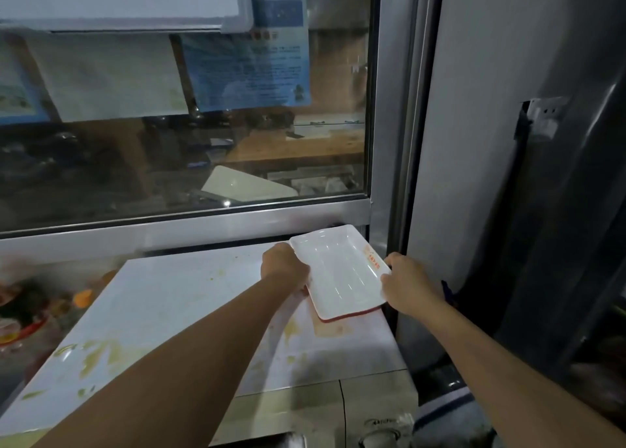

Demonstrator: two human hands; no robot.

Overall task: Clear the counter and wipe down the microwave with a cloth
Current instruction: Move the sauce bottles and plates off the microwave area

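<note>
Barely begun — left hand (285, 265) and right hand (408, 286) grip the white tray (340, 271) at the microwave (189, 319) top's far right corner; stains remain, unwiped.

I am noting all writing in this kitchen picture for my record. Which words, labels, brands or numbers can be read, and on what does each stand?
No text here can be read for certain.
Red print on the white tray's rim: too small and blurred.
Blue poster behind the glass: lines of text, blurred.
Pale sheet beside it: nothing legible.
Brand mark on the microwave's front, above the knob: blurred.
</note>
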